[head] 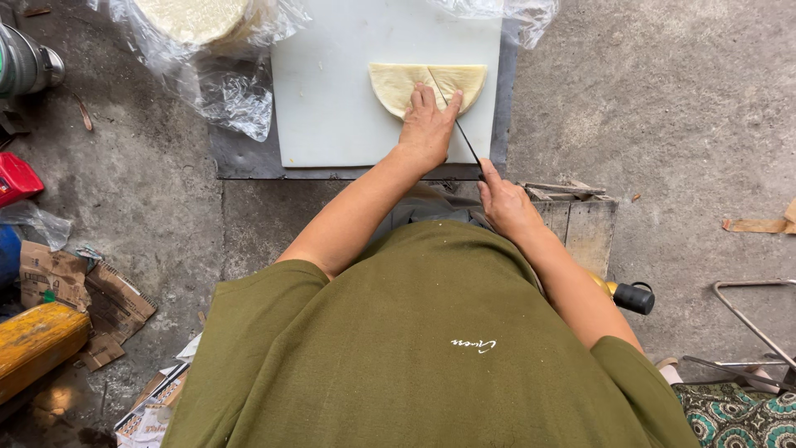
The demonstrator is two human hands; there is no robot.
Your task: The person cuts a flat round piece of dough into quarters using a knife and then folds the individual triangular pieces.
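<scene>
A pale half-round stack of flatbread lies on a white cutting board set on the concrete floor. My left hand presses flat on the flatbread's near edge, fingers together. My right hand grips the handle of a thin dark knife. Its blade runs diagonally up across the flatbread, along a cut line that splits it into two wedges.
A bag of round flatbreads and crumpled clear plastic lie left of the board. More plastic sits at the top right. A wooden crate, a metal frame, cardboard scraps, a red box and a yellow container surround me.
</scene>
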